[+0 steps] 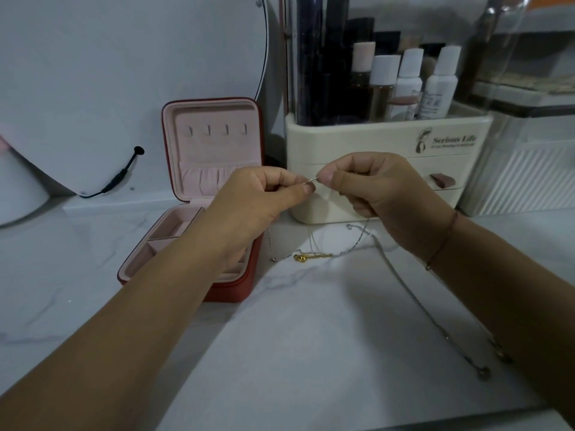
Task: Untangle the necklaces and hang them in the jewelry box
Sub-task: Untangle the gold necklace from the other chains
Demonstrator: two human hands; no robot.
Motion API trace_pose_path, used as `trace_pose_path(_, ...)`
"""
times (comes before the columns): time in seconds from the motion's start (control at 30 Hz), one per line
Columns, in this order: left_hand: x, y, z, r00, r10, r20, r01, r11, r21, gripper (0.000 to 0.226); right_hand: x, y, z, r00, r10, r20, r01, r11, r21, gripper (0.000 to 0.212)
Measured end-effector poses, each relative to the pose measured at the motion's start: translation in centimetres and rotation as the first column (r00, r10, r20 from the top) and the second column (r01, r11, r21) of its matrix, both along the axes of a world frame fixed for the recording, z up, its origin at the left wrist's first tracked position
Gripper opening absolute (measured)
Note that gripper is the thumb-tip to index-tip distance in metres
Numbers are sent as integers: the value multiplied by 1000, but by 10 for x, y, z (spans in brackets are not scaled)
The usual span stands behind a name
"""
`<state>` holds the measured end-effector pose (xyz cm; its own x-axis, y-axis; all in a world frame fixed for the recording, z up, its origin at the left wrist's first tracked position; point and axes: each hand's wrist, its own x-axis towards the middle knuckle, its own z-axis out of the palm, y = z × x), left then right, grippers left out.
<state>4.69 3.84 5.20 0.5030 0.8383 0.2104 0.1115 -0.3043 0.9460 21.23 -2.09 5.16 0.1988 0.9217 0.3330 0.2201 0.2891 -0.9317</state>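
White marble-patterned tabletop (295,337) runs under our arms, with the red jewelry box (214,150) standing open at the left, its four hooks (217,129) bare, and a cream organizer (389,132) behind our hands. We hold a short silver strand (311,181) up above the surface; whether it is a clasp we cannot tell. Fine lines drop from it towards the knotted necklaces (339,253) lying just right of the box, a gold piece (306,256) among them. We judge the main danger to be pulling: if we draw our hands apart while the lower loops are caught, the knot would tighten or a fine link could give. A slip of the pinch would let the strand fall back into the heap. The long chain (413,293) trails beside and under our right forearm towards the near edge, so a careless sweep of that arm could drag it off. Our left hand (258,197) and right hand (373,185) are raised side by side, nearly touching. Each pinches the strand between thumb and forefinger with the other fingers curled in, and both forearms reach forward from the near edge.
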Motion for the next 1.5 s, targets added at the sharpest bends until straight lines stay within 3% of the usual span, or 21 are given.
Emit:
trace_pose_path(0.17,0,2,-2,998,34,-61,-37,998,-44,4,3,2,0,996,34,-81,-35,999,-8,10)
trace_pose_path(0.43,0,2,-2,999,31,25,-28,994,-106,14,1,4,-3,973,113,-202,-129,989,-67,13)
trace_pose_path(0.53,1,3,-4,997,59,41,-57,998,-41,4,2,5,-5,979,144,-146,-162,980,-114,13)
trace_pose_path(0.7,2,1,-4,998,47,41,-47,999,-2,9,2,3,-7,988,143,57,-136,985,-109,7)
trace_pose_path(1.0,4,-1,-5,997,71,-10,-70,994,85,4,-1,0,-3,988,17,152,-15,1000,-16,4)
trace_pose_path(1.3,7,1,-11,984,137,-110,-148,985,-93,18,3,2,-3,964,249,-94,-254,966,-54,21)
trace_pose_path(1.5,6,2,-11,992,89,-93,-107,972,-210,13,8,3,0,950,245,-193,-249,969,6,21)
